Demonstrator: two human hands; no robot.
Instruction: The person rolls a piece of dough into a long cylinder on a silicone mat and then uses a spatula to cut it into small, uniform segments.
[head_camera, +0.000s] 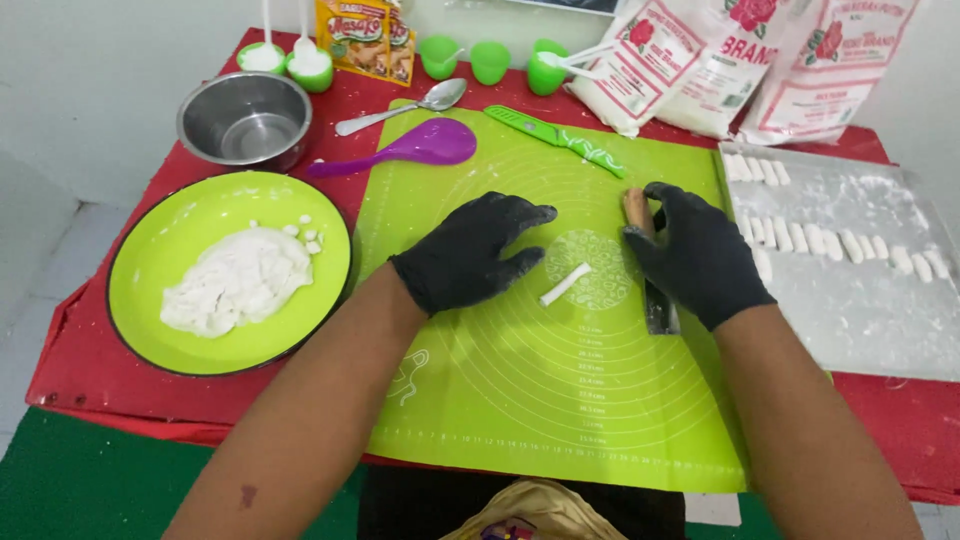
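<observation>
Dough stick (565, 284) lies at the mat's (520, 400) centre.
My left hand (470, 252) hovers open and empty at its nine o'clock; my right hand (698, 255) grips the scraper (650, 265); press lightly, evenly.

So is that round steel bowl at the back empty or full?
Empty. The round steel bowl shows only its bare shiny bottom; the white dough lump lies on the lime-green plate beside it.

A short white dough stick (565, 284) lies on the green silicone mat (560, 400), slanted from lower left to upper right over the mat's printed circle, thin and roughly rolled. To its right stands a dough scraper (655, 300) with a wooden handle at the top and a dark metal blade resting on the mat, held upright, a little apart from the stick.
</observation>
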